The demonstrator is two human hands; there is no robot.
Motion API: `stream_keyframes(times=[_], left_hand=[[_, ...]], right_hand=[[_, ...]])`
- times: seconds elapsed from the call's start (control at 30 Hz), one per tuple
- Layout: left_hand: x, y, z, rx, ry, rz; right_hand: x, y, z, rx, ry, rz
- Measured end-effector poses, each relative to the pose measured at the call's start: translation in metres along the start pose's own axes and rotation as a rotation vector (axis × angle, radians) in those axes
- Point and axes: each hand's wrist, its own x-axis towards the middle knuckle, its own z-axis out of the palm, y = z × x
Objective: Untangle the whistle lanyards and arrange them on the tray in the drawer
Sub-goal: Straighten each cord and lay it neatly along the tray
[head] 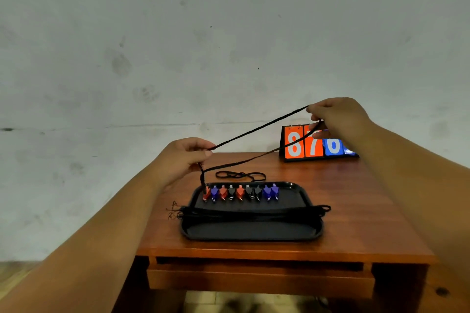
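— Lanyard (254, 131) was where?
— Stretched above the tray (254, 232); left hand (185, 157) and right hand (338, 119) each pinched it.
— Handling?
— Looked soft, light, limp; best gripped near the red whistle (206, 193).

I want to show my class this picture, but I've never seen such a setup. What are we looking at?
No machine here: a camera worn on a person's head looks down at their own bare hands. The left hand and right hand pinch a black cord stretched between them; it runs down to a red whistle. On the wooden table sits a black tray holding a row of whistles and a bundle of cords. Behind it are a loose cord and a scoreboard.
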Motion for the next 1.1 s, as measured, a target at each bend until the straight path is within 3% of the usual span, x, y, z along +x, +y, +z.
stream_keyframes(times=[0.37,0.53,0.73,0.87,1.1], left_hand=[[-0.011,-0.025,-0.005,-0.043,-0.151,-0.091],[-0.015,-0.029,-0.007,0.112,-0.428,-0.174],[-0.011,-0.029,-0.003,0.509,-0.552,-0.19],[-0.007,-0.037,-0.004,0.651,-0.465,-0.11],[-0.005,-0.06,-0.018,0.661,-0.24,-0.036]], right_hand=[[-0.003,0.035,-0.002,0.147,0.021,0.203],[0.002,0.048,-0.005,0.13,0.029,0.248],[0.01,0.062,-0.003,0.148,0.067,0.294],[0.014,0.073,-0.002,0.146,0.091,0.313],[0.006,0.102,-0.004,0.223,0.11,0.313]])
